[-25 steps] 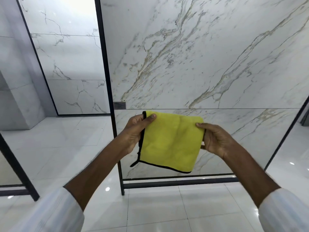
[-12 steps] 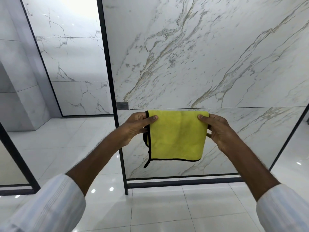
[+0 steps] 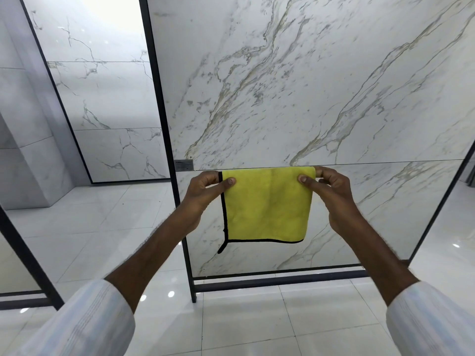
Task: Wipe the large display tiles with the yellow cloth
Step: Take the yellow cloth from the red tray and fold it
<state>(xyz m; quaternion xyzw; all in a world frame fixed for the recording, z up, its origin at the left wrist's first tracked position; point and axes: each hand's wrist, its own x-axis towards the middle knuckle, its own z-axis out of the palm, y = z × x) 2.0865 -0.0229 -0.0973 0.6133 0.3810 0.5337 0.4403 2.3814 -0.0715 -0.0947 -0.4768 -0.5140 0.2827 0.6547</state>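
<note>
Yellow cloth with a black hem hangs flat between our two hands, folded along the top, so the bound edges run down the left side and along the bottom. A loose black tail of the hem dangles off the lower left corner.

Our left hand pinches the upper left corner, thumb lying over the front face. Our right hand pinches the upper right corner the same way, fingers curled behind. Both hands grip the cloth; neither touches the tile.

The cloth is in front of the lower display tile, its top edge level with the thin seam under the upper tile — both are white marble with grey and gold veins, set in a black metal frame. A small dark label sits on the frame just left of the seam.

A second ago the cloth was lower and tilted, its bottom edge slanting down to the right. Now we have lifted it and squared it up — the top edge is straight and the bottom hem nearly level. Our hands have risen with it and sit at about the same height.

Another veined panel stands further back on the left, above a glossy white floor.
</note>
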